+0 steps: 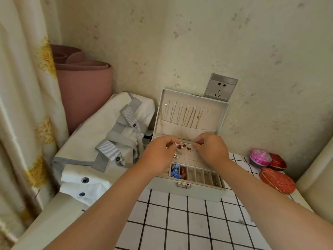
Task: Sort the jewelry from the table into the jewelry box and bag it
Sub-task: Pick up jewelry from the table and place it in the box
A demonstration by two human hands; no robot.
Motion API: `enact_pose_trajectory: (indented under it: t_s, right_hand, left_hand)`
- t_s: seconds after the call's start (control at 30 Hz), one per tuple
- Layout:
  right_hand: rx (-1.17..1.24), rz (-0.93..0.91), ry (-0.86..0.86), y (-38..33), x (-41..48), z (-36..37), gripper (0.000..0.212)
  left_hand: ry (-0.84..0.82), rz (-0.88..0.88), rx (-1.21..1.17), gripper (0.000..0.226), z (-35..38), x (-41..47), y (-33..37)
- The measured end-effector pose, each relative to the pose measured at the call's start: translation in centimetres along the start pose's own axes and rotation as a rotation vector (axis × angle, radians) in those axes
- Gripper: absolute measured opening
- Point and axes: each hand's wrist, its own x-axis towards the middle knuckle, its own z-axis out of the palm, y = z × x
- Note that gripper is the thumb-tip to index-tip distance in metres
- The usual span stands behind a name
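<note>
One bracelet (182, 146) pinched over jewelry box (185, 193); bag (100, 141) left, red tin (277, 180) right.

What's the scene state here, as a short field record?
left hand: pinches one end of the beaded strand
right hand: pinches its other end
beaded strand: red and white, above the perforated panel
jewelry box: open, lid up, chains hung in lid
front compartments: blue and red pieces in leftmost two
bag: white, left of box
</note>
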Motion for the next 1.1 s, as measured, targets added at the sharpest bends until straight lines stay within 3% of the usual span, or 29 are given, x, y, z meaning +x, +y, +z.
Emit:
enact_pose_trajectory:
  t_s: [0.33, 0.5, 0.63, 0.8, 0.93, 1.1]
  right_hand:
    - [-0.154, -0.104, -0.058, 0.1, 0.1, -0.3, 0.008]
    - [-0.162, -0.12, -0.101, -0.3, -0.1, -0.7, 0.014]
    - [-0.062, -0.084, -0.125, -0.2, 0.0, -0.6, 0.013]
    - [0.001, -0.042, -0.134, 0.2, 0.0, -0.8, 0.029]
    - [0.266, -0.021, -0.053, -0.5, -0.1, -2.8, 0.022]
    - [0.574, -0.038, -0.368, -2.1, -1.6, -6.5, 0.013]
  left_hand:
    - [-0.023, 0.051, 0.015, 0.026, 0.3, -0.2, 0.2]
    - [0.017, 0.044, -0.035, 0.011, 0.4, -0.2, 0.3]
    - [0.02, 0.053, -0.058, 0.013, 0.3, -0.3, 0.3]
    - [0.009, 0.042, -0.059, 0.018, 0.5, -0.3, 0.5]
    - [0.063, 0.037, -0.103, 0.012, 0.7, -0.3, 1.0]
    - [0.115, 0.025, -0.207, 0.01, 1.4, -0.1, 1.4]
